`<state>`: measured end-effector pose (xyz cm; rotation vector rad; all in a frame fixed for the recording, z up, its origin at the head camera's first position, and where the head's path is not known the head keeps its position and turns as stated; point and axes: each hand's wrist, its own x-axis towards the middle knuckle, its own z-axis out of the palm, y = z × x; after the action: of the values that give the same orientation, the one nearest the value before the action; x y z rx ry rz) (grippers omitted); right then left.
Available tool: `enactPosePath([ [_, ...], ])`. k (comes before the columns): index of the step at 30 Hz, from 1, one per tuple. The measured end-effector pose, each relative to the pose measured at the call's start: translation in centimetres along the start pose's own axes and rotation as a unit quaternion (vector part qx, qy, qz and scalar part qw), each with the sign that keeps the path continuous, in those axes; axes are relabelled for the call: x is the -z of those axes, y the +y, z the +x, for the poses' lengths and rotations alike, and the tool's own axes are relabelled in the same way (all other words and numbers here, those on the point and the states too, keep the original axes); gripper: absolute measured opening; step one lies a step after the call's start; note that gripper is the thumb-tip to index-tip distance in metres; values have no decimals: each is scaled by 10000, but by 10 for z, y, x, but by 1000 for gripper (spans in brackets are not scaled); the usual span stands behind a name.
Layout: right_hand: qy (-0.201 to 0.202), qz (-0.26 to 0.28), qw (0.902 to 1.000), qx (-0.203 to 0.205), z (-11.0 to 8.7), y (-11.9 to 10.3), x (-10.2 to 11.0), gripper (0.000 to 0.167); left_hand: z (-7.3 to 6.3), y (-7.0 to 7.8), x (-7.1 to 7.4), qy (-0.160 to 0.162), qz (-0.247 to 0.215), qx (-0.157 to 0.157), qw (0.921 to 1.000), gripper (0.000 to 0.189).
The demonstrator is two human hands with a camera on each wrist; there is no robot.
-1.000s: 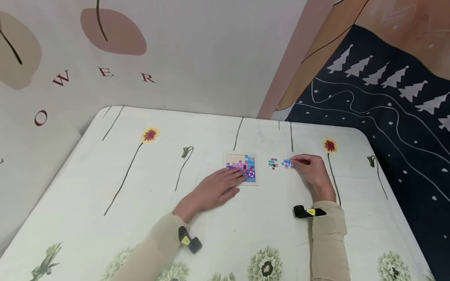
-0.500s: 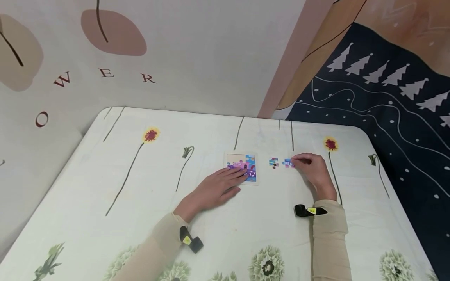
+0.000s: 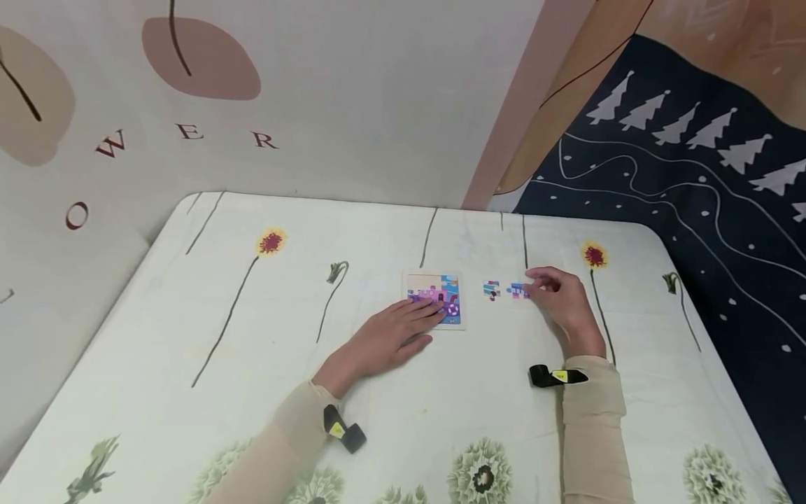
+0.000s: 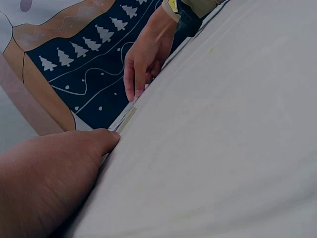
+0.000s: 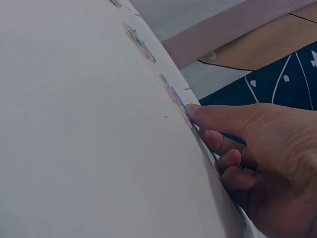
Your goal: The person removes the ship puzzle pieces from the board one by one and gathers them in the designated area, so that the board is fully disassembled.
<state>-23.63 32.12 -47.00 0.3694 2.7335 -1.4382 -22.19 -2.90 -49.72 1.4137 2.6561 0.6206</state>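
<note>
In the head view a square jigsaw puzzle board, with pink, purple and blue pieces in it, lies on the table. My left hand rests flat across its lower left part, fingers straight, covering some pieces. To the right lies a jigsaw piece with blue and pink print. My right hand touches its right end with the thumb, while the index finger stands a little apart from the thumb. Between board and hand lies a second jigsaw piece, untouched. The left wrist view shows my left thumb by the board's edge.
A white flower-printed cloth covers the table. Behind it hangs a pale wall drape, with a dark blue tree-patterned one at the right. Both wrists wear small black cameras.
My right index finger has lifted away from the thumb, opening a gap over the blue and pink jigsaw piece. My left hand stays on the board.
</note>
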Motion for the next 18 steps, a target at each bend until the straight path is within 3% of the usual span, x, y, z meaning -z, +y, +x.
enactPosePath([
  [5,87,15,9999,110,-1,-4,0,38,0,1,0,4,-29,13,10000,53],
  [12,561,243,9950,786,-5,-28,-11,38,0,2,0,-5,-11,-15,10000,53],
  [18,189,597,9917,1125,-5,-57,-42,31,-1,2,1,-13,-27,6,10000,53],
])
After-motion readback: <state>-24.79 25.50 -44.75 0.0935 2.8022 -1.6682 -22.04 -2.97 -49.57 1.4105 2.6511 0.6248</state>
